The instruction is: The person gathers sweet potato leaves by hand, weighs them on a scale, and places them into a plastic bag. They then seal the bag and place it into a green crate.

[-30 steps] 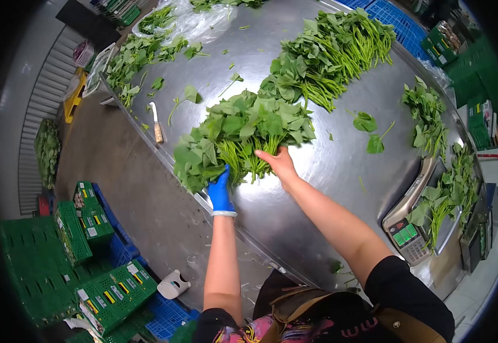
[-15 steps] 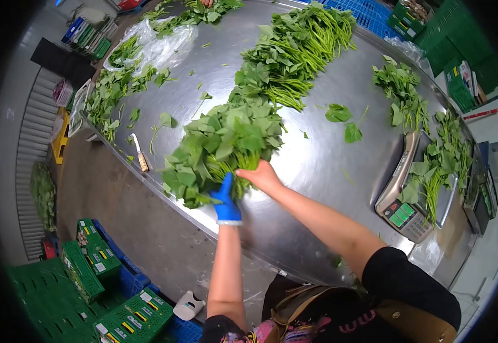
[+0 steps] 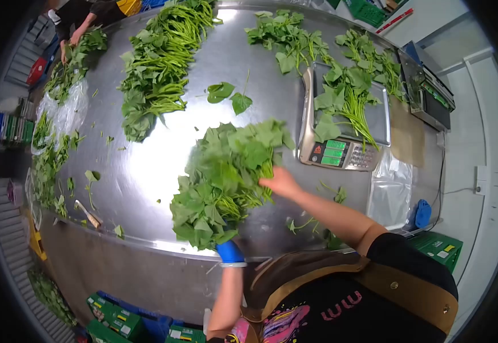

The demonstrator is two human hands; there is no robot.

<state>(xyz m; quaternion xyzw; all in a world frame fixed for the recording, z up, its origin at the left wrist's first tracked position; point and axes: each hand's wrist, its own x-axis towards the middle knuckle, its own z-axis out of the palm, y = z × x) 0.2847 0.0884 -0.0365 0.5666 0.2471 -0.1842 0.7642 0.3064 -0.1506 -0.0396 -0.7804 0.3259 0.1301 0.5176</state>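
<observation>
A large bunch of leafy greens (image 3: 217, 177) is held over the metal table, its leaves slightly blurred. My left hand (image 3: 229, 251), in a blue glove, grips it from below at the near end, with the fingers hidden under leaves. My bare right hand (image 3: 281, 182) is closed around stems on the bunch's right side. Just beyond that hand stands a scale (image 3: 332, 154) with lit green displays. More stemmed greens (image 3: 346, 103) lie on its tray, some stems hanging over the front edge.
A long row of greens (image 3: 166, 63) lies across the table (image 3: 146, 194). Loose leaves (image 3: 232, 98) and a wooden-handled knife (image 3: 89, 216) lie about. Clear plastic bags (image 3: 390, 191) are at the right. At far left, another person's hands (image 3: 75, 41) touch greens. Green crates (image 3: 115, 317) stand below.
The view has turned to the right. Both hands have carried the bunch off the row toward the scale, and a gap now separates it from the row.
</observation>
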